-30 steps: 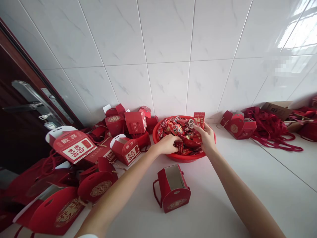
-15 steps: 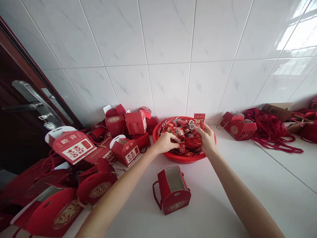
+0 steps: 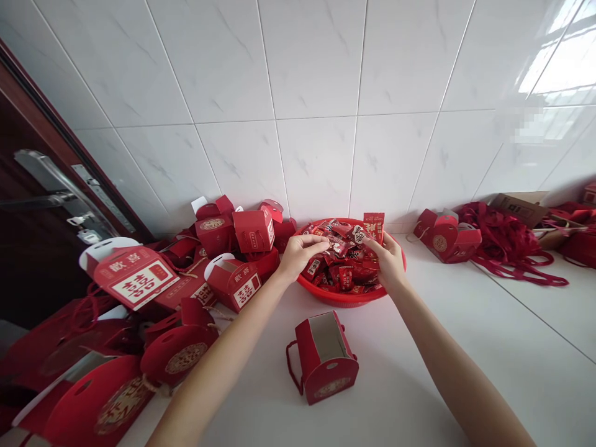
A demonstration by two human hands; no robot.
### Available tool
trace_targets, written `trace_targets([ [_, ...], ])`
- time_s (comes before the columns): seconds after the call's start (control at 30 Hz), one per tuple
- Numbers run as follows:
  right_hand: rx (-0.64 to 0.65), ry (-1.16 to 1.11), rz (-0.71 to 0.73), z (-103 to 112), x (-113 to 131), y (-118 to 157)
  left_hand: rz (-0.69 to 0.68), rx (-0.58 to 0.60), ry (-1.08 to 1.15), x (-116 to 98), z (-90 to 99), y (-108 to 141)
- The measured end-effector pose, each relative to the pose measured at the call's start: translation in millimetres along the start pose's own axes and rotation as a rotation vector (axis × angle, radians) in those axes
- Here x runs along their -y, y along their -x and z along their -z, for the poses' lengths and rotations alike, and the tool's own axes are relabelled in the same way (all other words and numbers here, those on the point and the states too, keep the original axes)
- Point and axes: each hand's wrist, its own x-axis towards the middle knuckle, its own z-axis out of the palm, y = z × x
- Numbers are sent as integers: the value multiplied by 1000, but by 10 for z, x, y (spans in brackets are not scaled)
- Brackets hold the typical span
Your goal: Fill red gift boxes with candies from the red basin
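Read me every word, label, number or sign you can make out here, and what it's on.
"歡喜": large box at left
"囍": its white label
"歡喜": smaller box to its right
"囍": that one's label
Too small or blurred: print on the packet by the right hand, wrappers, carton, and front box's emblem.

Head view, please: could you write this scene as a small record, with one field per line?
left hand: at the basin's left side, fingertips together; whether it holds anything is unclear
right hand: holding at least one red packet
red basin: filled with wrapped pieces
open box: on the counter, nearer than the basin
far left: red boxes
right: red ribbons
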Motion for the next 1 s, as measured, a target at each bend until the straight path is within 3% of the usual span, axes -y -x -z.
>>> trace_targets([
  [0.37, 31, 14, 11, 7, -3, 2, 37, 27, 8, 84, -8, -17],
  [0.83, 64, 6, 17, 30, -28, -1, -50, 15, 25, 83, 15, -11],
  [1.0, 67, 18, -12, 17, -10, 12, -260, 6, -95, 121, 27, -20],
])
